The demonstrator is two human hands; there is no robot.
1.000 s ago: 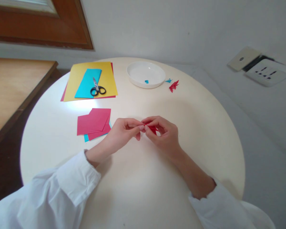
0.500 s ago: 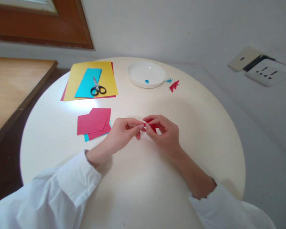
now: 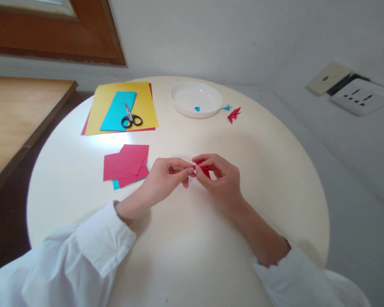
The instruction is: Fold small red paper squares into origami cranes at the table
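Note:
Over the middle of the table, a small folded piece of red paper (image 3: 206, 172) is pinched between both hands. My left hand (image 3: 167, 175) is closed, thumb and forefinger pressed on the paper's left tip. From the other side my right hand (image 3: 222, 178) grips the same paper, its fingers curled round most of it, so the full folded shape stays hidden. Left of my left hand lie several loose red paper pieces (image 3: 124, 164), with blue paper (image 3: 116, 184) showing under them.
Scissors (image 3: 131, 120) with black handles rest on folded blue paper (image 3: 115, 111), atop yellow (image 3: 97, 102) and red sheets. A white dish (image 3: 182, 108) at the back holds a small blue piece (image 3: 197, 109). Beside it lie blue (image 3: 227, 108) and red (image 3: 233, 115) folded paper figures on the round table (image 3: 185, 256).

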